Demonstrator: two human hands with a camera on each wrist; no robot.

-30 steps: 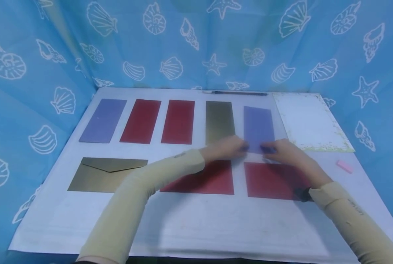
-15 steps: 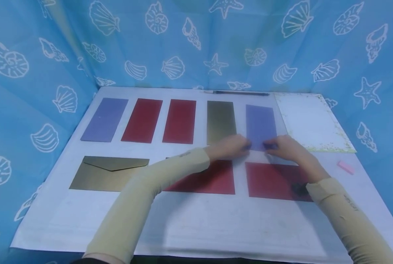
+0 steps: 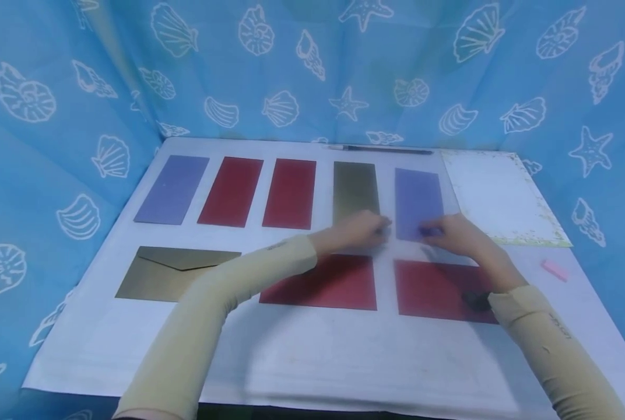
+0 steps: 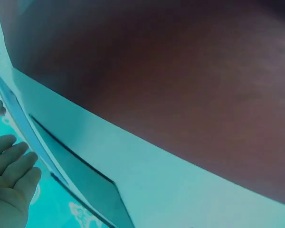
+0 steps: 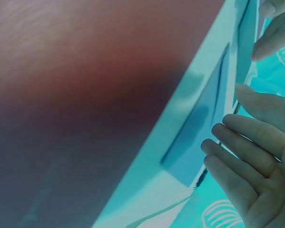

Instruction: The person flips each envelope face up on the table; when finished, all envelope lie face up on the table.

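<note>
Apparently the step in hand is the placing or squaring-up of a purple envelope (image 3: 416, 192) at the right end of the far row of envelopes. It is lying flat on the desk (image 3: 318, 361), between a gold envelope (image 3: 355, 186) and a white sheet (image 3: 501, 198), with a red envelope (image 3: 433, 291) lying on its near side. The left hand (image 3: 357, 230) is hovering just beside its near left corner, fingers loosely bent and gripping nothing that is showing. The right hand (image 3: 454, 234) is reaching over the near right corner, fingers nearly straight in its wrist view, with no hold showing; whether the tips are touching the envelope, I cannot tell. As the envelope seems to be sitting slightly askew, the next move is probably calling for a light nudge into line, or otherwise for lifting both hands without dragging it
</note>
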